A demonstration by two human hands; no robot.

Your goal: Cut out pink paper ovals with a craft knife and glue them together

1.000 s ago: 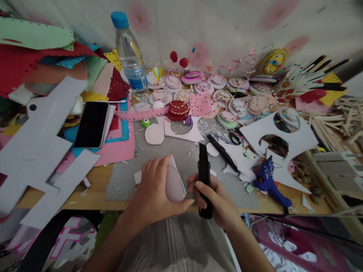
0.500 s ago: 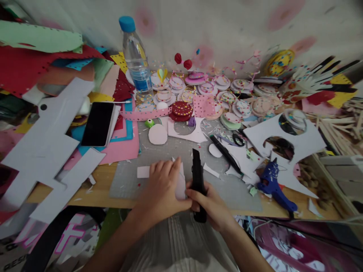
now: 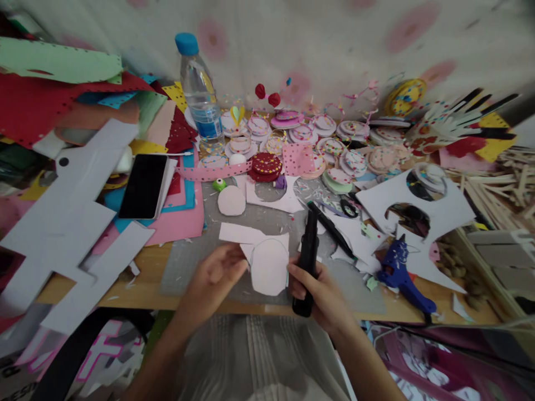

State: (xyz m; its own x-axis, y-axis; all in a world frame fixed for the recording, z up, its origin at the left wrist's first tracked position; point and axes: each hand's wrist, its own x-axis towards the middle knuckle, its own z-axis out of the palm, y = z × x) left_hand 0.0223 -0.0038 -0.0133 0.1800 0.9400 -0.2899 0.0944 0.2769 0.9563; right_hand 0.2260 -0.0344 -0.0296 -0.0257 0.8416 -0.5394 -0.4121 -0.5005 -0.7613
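**Bottle label too small to read**

Head cam: water bottle (image 3: 199,92) at 11 o'clock. White card piece (image 3: 270,267) at 6, over a grey cutting mat (image 3: 179,275); left hand (image 3: 217,278) loosely curled beside it, right hand's (image 3: 315,289) fingers wrapping a black utility knife (image 3: 308,250). Pink-blotched wall (image 3: 326,50) at 12.

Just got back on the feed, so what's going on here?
The right hand grips a black utility knife. The left hand is by the left side of a piece of white card with a rounded outline, over a grey cutting mat; whether it touches the card is hard to tell. Farther back on the mat lies a rounded white cutout, and a blue glue gun lies off to the right.
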